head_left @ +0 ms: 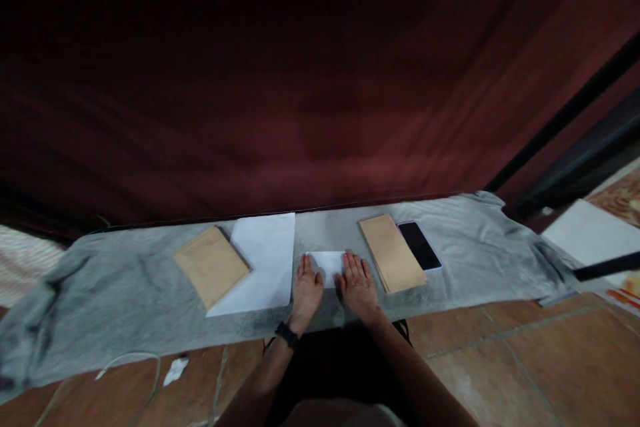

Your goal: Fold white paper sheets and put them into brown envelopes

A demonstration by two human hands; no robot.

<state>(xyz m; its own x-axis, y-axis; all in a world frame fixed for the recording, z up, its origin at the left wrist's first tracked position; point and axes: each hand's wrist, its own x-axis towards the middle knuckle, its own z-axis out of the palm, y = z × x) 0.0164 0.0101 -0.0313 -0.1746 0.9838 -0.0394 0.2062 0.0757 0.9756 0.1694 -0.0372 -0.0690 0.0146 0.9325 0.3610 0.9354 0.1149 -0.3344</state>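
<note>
A small white sheet of paper (327, 268), looking folded, lies flat on the grey cloth directly in front of me. My left hand (306, 287) rests on its left end, palm down with fingers stretched out. On the right end lies my right hand (359, 285), also flat with its fingers extended. To the left are larger white sheets (270, 260), partly covered by a brown envelope stack (213, 267). Just right of my right hand sits another stack of brown envelopes (393, 253), narrower in shape.
A dark-screened phone (420, 247) lies beside the right envelopes. Grey cloth (480, 247) covers the long narrow table, with a dark red curtain (320, 113) behind it. On the tiled floor are a white cable (157, 373) and a crumpled white scrap (176, 370).
</note>
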